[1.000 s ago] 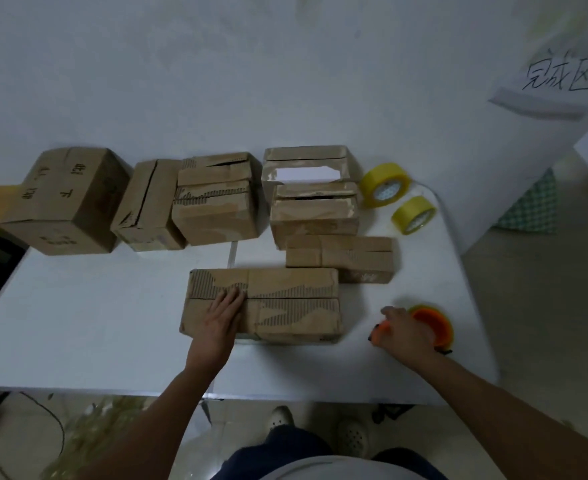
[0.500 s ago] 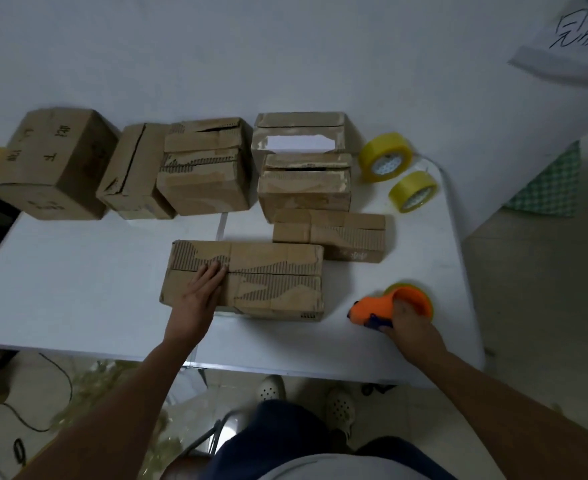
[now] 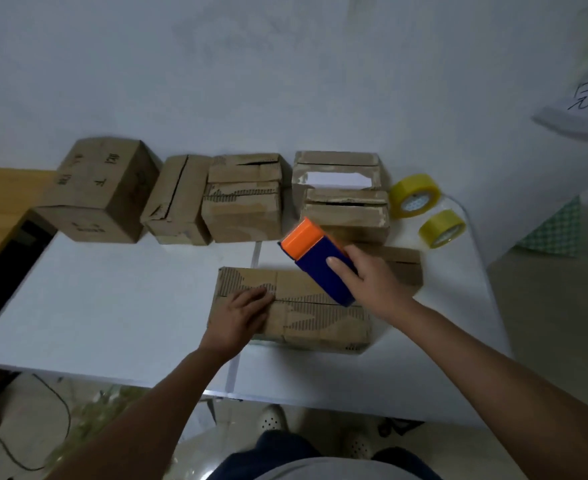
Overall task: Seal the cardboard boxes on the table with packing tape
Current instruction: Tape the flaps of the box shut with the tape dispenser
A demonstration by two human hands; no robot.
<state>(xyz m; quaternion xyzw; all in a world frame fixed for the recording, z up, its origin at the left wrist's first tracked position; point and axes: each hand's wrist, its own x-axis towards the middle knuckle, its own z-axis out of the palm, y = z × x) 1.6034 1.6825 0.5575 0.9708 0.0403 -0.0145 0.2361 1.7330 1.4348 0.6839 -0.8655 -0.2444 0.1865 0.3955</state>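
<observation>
A flat box is held down while a tape dispenser is carried above it.

The box (image 3: 306,306) lies on the white bench (image 3: 112,306), near its front edge, with its centre seam unsealed. The left hand (image 3: 242,315) is laid on the box's left end, fingers (image 3: 259,296) straight and relaxed, pressing the top flaps. The dispenser (image 3: 316,259), blue with an orange end, is gripped by the right hand (image 3: 372,282), thumb curled over its blue face, and is held tilted above the box's right half. Five more boxes (image 3: 244,199) are ranged along the wall, and another is partly hidden behind the right hand. Two yellow tape rolls (image 3: 415,195) stand at the bench's far right.
</observation>
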